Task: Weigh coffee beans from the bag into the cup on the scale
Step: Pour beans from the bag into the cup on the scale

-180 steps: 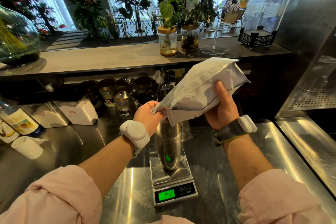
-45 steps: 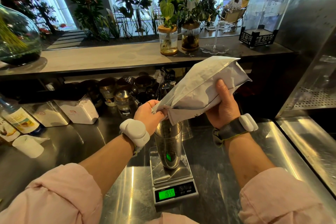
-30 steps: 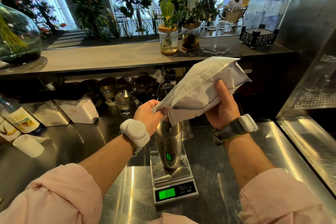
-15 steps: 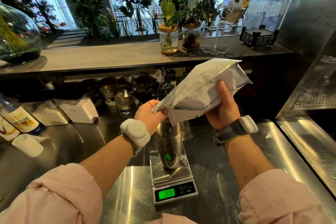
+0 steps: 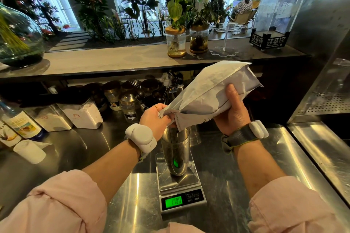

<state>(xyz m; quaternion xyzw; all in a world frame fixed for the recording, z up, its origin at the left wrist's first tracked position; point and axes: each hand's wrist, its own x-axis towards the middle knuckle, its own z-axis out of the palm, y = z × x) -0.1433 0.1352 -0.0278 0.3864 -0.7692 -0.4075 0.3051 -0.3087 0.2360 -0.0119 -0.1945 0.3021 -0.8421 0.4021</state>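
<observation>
A white coffee bag is tilted mouth-down over a tall steel cup. The cup stands on a small steel scale whose green display reads about 17.00. My left hand pinches the bag's open mouth just above the cup's rim. My right hand grips the bag's body from below and holds it raised to the right. The beans inside the cup are hidden by the bag's mouth and the cup's wall.
The scale sits on a steel counter. White bins, jars and dark tins line the back under a raised bar shelf. Bottles and a fallen paper cup lie at left. A perforated steel drain tray is at right.
The scale reading has climbed from about 14 to about 17 while the bag stays tipped over the cup. Both hands have barely moved.
</observation>
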